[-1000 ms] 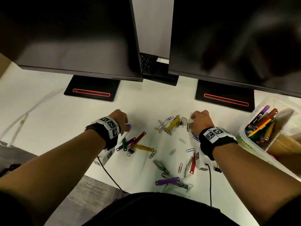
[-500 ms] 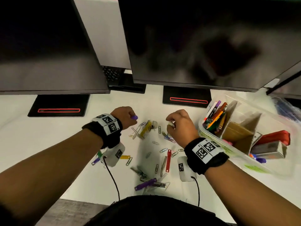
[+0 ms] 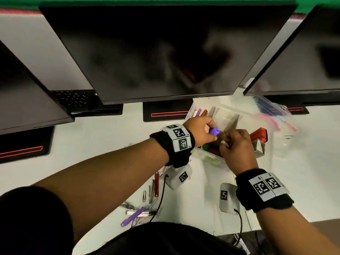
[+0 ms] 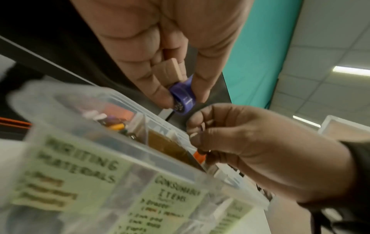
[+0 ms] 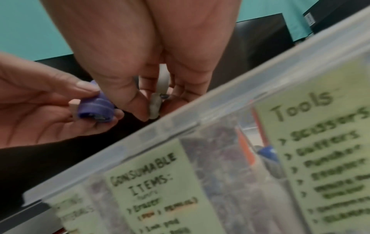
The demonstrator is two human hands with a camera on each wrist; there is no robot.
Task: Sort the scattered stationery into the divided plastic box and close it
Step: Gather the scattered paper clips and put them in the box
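The clear divided box (image 3: pixel 209 159) stands open on the white desk, right of centre, with green labels on its front wall (image 5: pixel 200 120). My left hand (image 3: pixel 207 129) hovers over its left-middle part and pinches a small purple ribbed piece (image 4: pixel 183 99) together with a beige block (image 4: pixel 168 71). My right hand (image 3: pixel 235 144) is just to the right, fingertips almost touching the left hand's, and pinches a grey-white eraser-like piece (image 5: pixel 158 98) above the compartment labelled consumable items. Pens (image 3: pixel 200 113) fill the left compartment.
Paper clips, a red clip (image 3: pixel 156 184) and a purple clip (image 3: pixel 132 217) lie scattered on the desk near me. A red tool (image 3: pixel 257 135) sits in the box's right part. A clear bag of pens (image 3: pixel 272 111) lies behind. Three dark monitors (image 3: pixel 165 52) overhang the back.
Both hands have lifted off the clip pile and moved right to above the box, each carrying its small piece. The head view has turned right.
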